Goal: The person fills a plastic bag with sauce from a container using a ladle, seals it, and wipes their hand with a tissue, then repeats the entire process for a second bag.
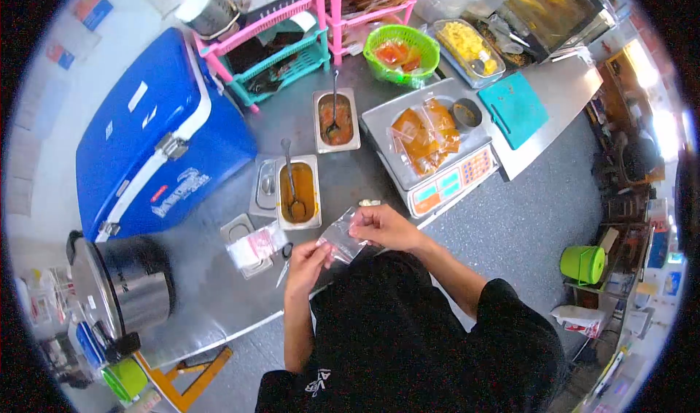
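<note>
A small clear plastic bag [345, 232] is pinched between my two hands, just over the front edge of the steel table. My left hand [310, 263] grips its lower left part, and my right hand [386, 227] has hold of its upper right side. Beyond my hands stands a steel pan of orange-brown sauce [308, 210] with a ladle [291, 176] resting in it. To the left of my left hand, a stack of clear bags [257, 244] lies on a steel lid [237, 228], with scissors [284, 263] beside it.
A digital scale [448, 185] carries filled sauce bags [426, 136] and a dark cup [467, 113]. Farther back are a second sauce pan [337, 132] and a green basket [401, 54]. A blue cooler [164, 132] and a large steel pot [135, 285] occupy the left; a teal cutting board [514, 109] lies right.
</note>
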Motion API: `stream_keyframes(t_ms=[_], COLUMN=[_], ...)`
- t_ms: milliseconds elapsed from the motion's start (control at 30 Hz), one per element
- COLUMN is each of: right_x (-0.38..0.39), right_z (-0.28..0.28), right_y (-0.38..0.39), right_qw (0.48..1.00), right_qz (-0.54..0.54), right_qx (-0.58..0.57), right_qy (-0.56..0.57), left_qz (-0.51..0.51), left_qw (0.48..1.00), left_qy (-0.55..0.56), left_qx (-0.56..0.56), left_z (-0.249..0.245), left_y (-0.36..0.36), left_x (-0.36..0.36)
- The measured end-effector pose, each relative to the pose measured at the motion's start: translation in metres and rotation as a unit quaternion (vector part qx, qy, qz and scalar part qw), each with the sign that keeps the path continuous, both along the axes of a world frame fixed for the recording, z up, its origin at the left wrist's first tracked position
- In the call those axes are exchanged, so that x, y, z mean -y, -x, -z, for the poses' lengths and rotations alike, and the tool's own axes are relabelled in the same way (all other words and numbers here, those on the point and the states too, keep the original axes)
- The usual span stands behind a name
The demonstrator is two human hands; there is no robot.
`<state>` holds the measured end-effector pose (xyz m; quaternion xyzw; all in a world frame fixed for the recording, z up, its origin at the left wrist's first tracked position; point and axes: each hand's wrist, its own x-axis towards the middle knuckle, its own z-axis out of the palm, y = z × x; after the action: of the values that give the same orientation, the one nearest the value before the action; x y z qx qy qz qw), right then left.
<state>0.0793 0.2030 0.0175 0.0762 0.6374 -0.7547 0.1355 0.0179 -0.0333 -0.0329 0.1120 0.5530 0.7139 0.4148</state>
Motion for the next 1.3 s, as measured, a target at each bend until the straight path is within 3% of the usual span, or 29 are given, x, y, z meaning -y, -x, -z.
stream_keyframes(t_ms=[67, 133, 200, 233, 267, 333, 400, 533, 633, 733, 833, 1133, 1300], right_x=[-0.004, 0.002, 0.012, 0.015, 0.015, 0.02, 0.027, 0.019, 0.011, 0.012, 0.013, 0.018, 0.02], right_z=[0.026, 0.008, -0.009, -0.013, -0.02, -0.046, -0.037, -0.028, -0.034, -0.031, -0.011, -0.002, -0.005], right_y=[-0.001, -0.003, -0.001, -0.002, -0.006, -0.011, -0.013, -0.01, -0.005, -0.003, -0.003, 0.0, 0.0], right_qw=[0.993, 0.968, 0.857, 0.87, 0.918, 0.961, 0.953, 0.935, 0.967, 0.971, 0.966, 0.951, 0.909], right_qz=[0.036, 0.108, 0.231, 0.223, 0.136, -0.023, -0.043, -0.128, -0.198, -0.188, -0.127, -0.079, -0.102], right_qx=[-0.086, -0.058, -0.202, -0.201, -0.165, -0.122, -0.128, -0.144, -0.023, -0.011, -0.086, -0.15, -0.168], right_qy=[-0.066, -0.217, -0.415, -0.391, -0.334, -0.246, -0.27, -0.296, -0.16, -0.146, -0.209, -0.258, -0.367], left_qz=[-0.017, -0.041, -0.076, -0.097, -0.119, -0.114, -0.074, -0.013, 0.068, 0.113, 0.084, 0.024, 0.047], left_qw=[0.991, 0.983, 0.979, 0.98, 0.98, 0.983, 0.992, 0.978, 0.975, 0.979, 0.992, 0.966, 0.943], left_qy=[0.093, 0.128, 0.136, 0.125, 0.115, 0.093, 0.065, 0.085, 0.148, 0.133, 0.065, 0.152, 0.197], left_qx=[-0.093, -0.127, -0.133, -0.123, -0.111, -0.111, -0.084, -0.188, -0.153, -0.105, -0.065, -0.209, -0.263], left_z=[-0.02, -0.031, -0.031, -0.029, -0.024, -0.022, -0.036, -0.039, -0.03, -0.032, -0.031, -0.037, -0.043], left_y=[0.001, 0.001, -0.002, -0.003, -0.005, -0.005, -0.005, 0.0, 0.01, 0.012, 0.01, 0.001, -0.003], left_x=[-0.002, -0.007, -0.011, -0.014, -0.017, -0.024, -0.031, -0.034, -0.018, -0.015, -0.015, -0.025, -0.025])
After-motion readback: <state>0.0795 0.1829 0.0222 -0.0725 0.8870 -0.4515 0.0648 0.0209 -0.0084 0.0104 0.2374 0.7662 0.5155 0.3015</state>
